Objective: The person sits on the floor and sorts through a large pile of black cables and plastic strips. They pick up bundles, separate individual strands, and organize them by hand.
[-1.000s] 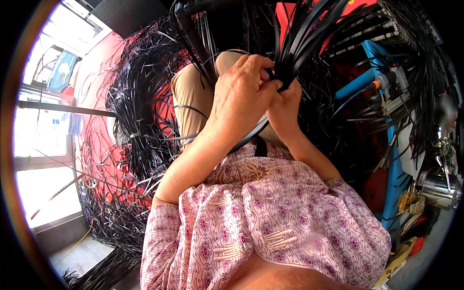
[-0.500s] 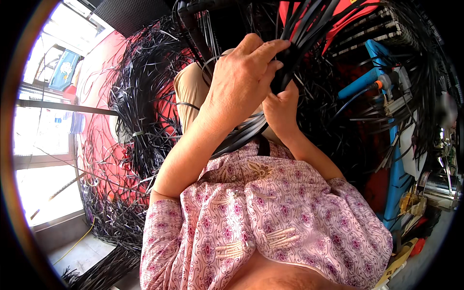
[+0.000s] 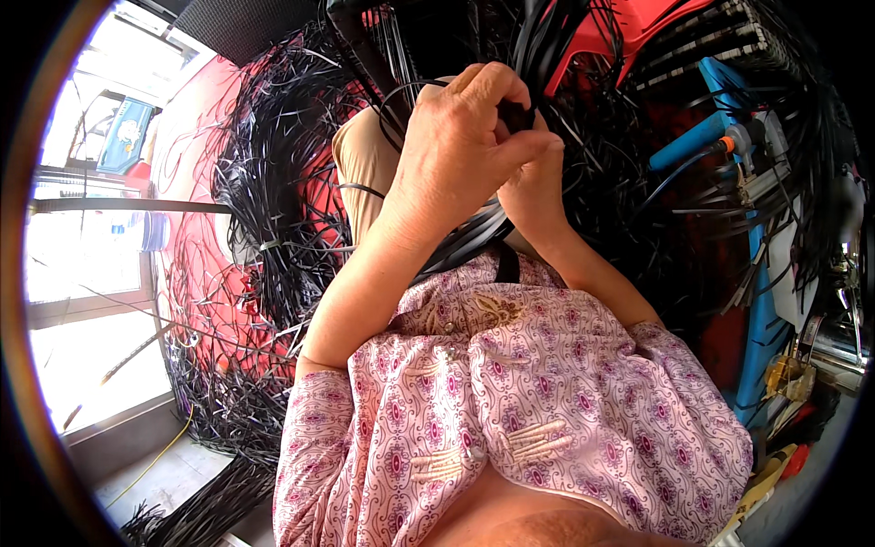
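A bundle of flat black plastic strips runs from my lap up past my hands, with its lower part lying across my lap. My left hand curls over the bundle, thumb and forefinger bent round it. Just below and to the right, my right hand grips the same strips, partly covered by the left hand. The strips between my palms are mostly hidden.
A large heap of loose black strips lies left of my knee on a red surface. To the right stands a blue frame with a blue-handled tool. A red plastic piece and a woven black-and-white piece are at the far right.
My left thumb and forefinger have curled in from a stretched position, closing round the bundle. The upper strips have shifted left, uncovering more of the red piece.
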A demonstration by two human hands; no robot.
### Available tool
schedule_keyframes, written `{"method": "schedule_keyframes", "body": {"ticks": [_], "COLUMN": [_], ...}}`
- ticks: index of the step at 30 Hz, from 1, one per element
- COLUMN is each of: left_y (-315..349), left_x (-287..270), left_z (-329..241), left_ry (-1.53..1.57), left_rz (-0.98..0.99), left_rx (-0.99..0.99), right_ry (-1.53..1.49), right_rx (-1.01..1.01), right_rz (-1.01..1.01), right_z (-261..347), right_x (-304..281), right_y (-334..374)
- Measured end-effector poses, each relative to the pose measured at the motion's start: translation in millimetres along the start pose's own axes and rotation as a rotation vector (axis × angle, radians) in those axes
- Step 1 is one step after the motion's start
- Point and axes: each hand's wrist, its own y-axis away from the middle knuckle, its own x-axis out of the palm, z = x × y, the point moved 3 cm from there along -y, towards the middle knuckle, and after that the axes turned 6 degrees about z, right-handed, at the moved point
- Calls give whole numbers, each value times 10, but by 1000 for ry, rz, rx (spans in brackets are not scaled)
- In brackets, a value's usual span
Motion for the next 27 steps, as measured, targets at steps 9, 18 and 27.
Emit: {"method": "schedule_keyframes", "body": {"ticks": [9, 18, 27], "left_y": [37, -218, -1168], "left_x": [-9, -318, -734], "left_z": [42, 181, -128], "left_ry": [-13, 366, 414], "left_rz": [-10, -21, 26], "left_rx": [-62, -254, -60], "right_ry": [129, 5, -537], "right_rx": [-13, 84, 337], "right_rz": [-34, -4, 39], "right_z": [3, -140, 53], "right_x": [-12, 113, 93], "right_y": [-11, 4, 79]}}
